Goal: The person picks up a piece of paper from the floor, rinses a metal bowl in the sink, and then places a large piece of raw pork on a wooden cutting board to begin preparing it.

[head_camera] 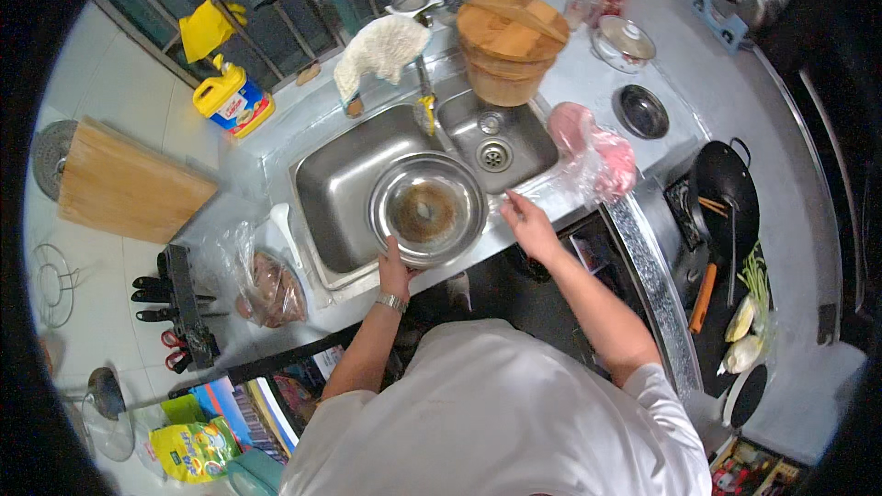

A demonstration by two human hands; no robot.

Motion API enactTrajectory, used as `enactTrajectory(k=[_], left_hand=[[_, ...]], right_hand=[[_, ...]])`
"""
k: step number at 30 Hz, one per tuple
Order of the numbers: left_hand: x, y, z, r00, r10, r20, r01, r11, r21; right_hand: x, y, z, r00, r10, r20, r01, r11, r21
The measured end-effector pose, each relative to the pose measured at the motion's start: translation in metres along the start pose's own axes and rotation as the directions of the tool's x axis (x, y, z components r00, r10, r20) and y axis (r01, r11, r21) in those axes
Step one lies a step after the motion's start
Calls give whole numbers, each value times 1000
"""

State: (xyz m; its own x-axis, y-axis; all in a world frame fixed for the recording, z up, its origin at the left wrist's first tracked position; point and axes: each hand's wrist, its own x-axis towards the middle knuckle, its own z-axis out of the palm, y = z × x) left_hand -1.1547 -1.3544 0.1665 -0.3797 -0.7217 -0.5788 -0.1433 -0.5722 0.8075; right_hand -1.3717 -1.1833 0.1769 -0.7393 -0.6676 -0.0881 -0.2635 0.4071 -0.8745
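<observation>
A round stainless steel bowl (pixel 458 176) sits over the front right part of the large sink basin (pixel 334 186), with something brownish on its bottom. My left hand (pixel 395 269), with a metal watch on the wrist, holds the bowl at its near rim. To the bowl's right, my right hand (pixel 530 227) is over the front counter edge, fingers partly bent and holding nothing visible. Beyond that hand, a clear plastic bag with pink contents (pixel 610 162) lies beside the small sink basin (pixel 520 145). The faucet (pixel 424 83) stands behind the two basins.
A lidded wooden bucket (pixel 503 69) stands behind the small basin. Left of the sink lie a white spoon (pixel 282 224), a bag of meat (pixel 275 293) and a knife block (pixel 189 310). A wok (pixel 723 186) is at the right, near a dark small bowl (pixel 642 111).
</observation>
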Motion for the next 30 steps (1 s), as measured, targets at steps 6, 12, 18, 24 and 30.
enactTrajectory(k=[6, 12, 18, 24, 30], left_hand=[[98, -5, -37, 995, -99, -10, 96, 979, -178], [148, 4, -48, 984, -162, -67, 153, 979, -133], [156, 35, -44, 985, -113, -131, 93, 984, -149], [161, 38, -36, 961, -159, -225, 113, 972, -204], [171, 31, -47, 978, -122, -167, 85, 973, -215]], right_hand=[[183, -27, 36, 993, -84, 86, 102, 967, -233], [300, -67, 86, 986, -104, 128, 135, 956, -259], [293, -81, 128, 932, -260, 254, 336, 882, -329], [289, -82, 125, 890, -261, 374, 423, 778, -464], [291, -81, 137, 848, -217, 483, 495, 650, -577]])
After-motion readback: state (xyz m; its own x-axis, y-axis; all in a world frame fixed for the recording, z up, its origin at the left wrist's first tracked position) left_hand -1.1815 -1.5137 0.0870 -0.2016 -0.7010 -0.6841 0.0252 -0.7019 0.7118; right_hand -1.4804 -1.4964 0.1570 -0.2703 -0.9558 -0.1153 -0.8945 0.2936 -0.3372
